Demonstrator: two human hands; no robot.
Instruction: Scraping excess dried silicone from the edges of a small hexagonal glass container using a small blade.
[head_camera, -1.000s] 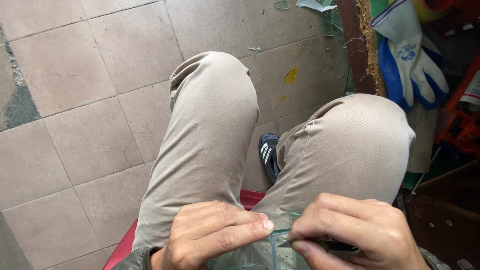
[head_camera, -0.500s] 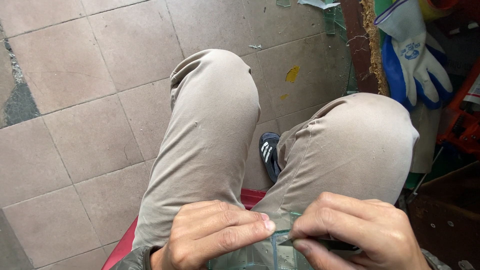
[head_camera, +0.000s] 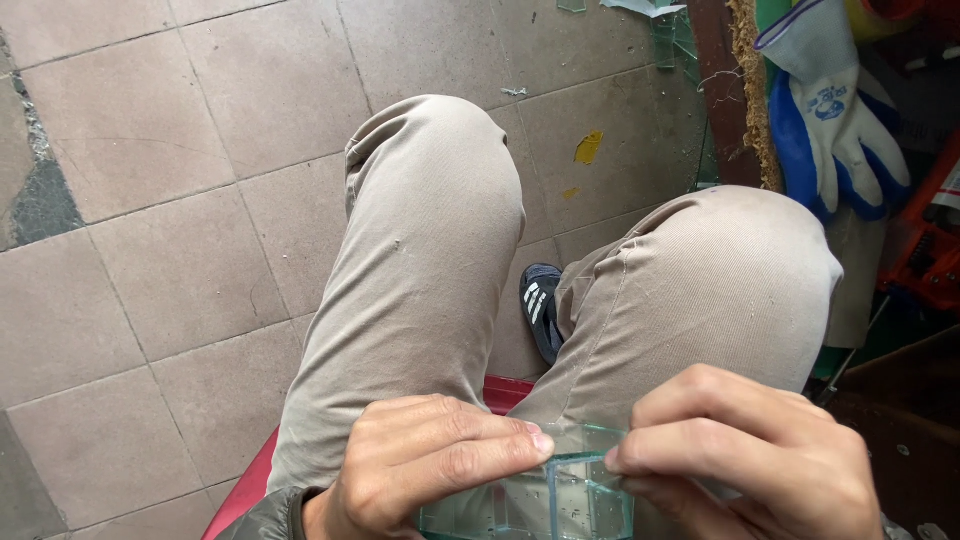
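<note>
Glass box (head_camera: 545, 495), a small clear container with greenish edges, sits low in the head view on the person's lap between both hands; an upright pane divides it into two compartments, and only a few small dark specks show through the walls, too small to tell what they are. Left hand (head_camera: 425, 465) is curled nearly closed, its thumb lying along the box's top rim with the tip pressed on the edge and the fingers folded in over the near left side. Right hand (head_camera: 745, 455) is bent into a pinch, fingertips meeting the upper right edge of the box, touching the glass just beside the left thumb tip; whether anything else is held under that palm cannot be told. Beneath the hands are beige trousers (head_camera: 430, 250), with a dark shoe (head_camera: 540, 305) showing between the knees and a red seat edge (head_camera: 245, 490) under the thighs. Beyond lies a tiled floor (head_camera: 150, 200) with a yellow scrap (head_camera: 588, 148), and at upper right a blue-and-white work glove (head_camera: 835, 125) hangs near an orange object (head_camera: 925, 245).
</note>
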